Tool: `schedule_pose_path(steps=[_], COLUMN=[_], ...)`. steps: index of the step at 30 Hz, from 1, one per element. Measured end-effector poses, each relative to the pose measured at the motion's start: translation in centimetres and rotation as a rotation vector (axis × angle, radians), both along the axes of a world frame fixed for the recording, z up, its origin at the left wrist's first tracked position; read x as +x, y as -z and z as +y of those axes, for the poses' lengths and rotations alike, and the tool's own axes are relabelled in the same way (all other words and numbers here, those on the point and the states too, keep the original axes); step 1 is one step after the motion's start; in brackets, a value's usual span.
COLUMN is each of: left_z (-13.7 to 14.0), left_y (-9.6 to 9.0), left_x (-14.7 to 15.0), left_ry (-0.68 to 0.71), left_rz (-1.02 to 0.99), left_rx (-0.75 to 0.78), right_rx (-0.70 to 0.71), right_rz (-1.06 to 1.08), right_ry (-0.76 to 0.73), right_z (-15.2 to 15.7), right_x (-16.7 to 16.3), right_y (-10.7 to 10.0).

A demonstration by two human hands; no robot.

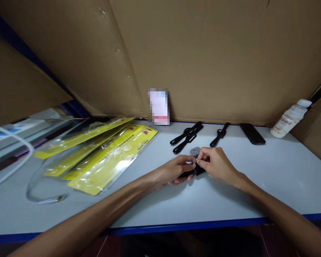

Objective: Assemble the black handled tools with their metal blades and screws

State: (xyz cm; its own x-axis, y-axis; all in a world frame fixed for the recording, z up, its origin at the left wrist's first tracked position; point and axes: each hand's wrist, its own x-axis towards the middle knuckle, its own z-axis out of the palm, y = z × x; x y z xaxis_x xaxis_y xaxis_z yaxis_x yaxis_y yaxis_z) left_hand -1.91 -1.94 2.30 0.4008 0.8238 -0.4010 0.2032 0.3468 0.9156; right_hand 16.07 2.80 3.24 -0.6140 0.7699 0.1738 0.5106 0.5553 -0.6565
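Note:
My left hand (pixel 178 169) is closed around a black spokeshave (pixel 200 167), held just over the table near the middle of the view. My right hand (pixel 215 162) meets it from the right, thumb and forefinger pinched together over the tool's centre. Whatever lies in that pinch is small and mostly covered by the fingertips. A grey metal blade (pixel 195 151) with a hole shows just beyond the fingers; whether it touches the tool I cannot tell. Farther back lie two black spokeshaves (pixel 188 137) side by side, and another spokeshave (pixel 220 134) to their right.
Several yellow-backed clear blister packs (pixel 115 159) overlap at the left. Near them a white cable (pixel 46 200) ends in a metal plug. A lit phone (pixel 158 107) leans on the cardboard wall (pixel 203 60). At the right are a dark phone (pixel 253 134) and a tilted bottle (pixel 291 119).

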Motion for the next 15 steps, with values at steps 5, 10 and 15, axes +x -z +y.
schedule_pose_path(steps=[5,10,15], left_z=[-0.1,-0.1,0.1], left_y=[-0.1,-0.3,-0.3], left_x=[0.1,0.1,-0.1], left_ry=[0.002,-0.013,0.003], left_rz=[0.011,0.022,-0.002], left_rx=[-0.002,-0.017,-0.020], right_rx=[-0.017,0.031,0.162], right_rz=[0.024,0.038,0.054], right_ry=[0.007,0.023,-0.104], right_z=[-0.2,-0.1,0.7], right_x=[-0.2,-0.3,1.0], right_y=[0.2,0.7,0.0])
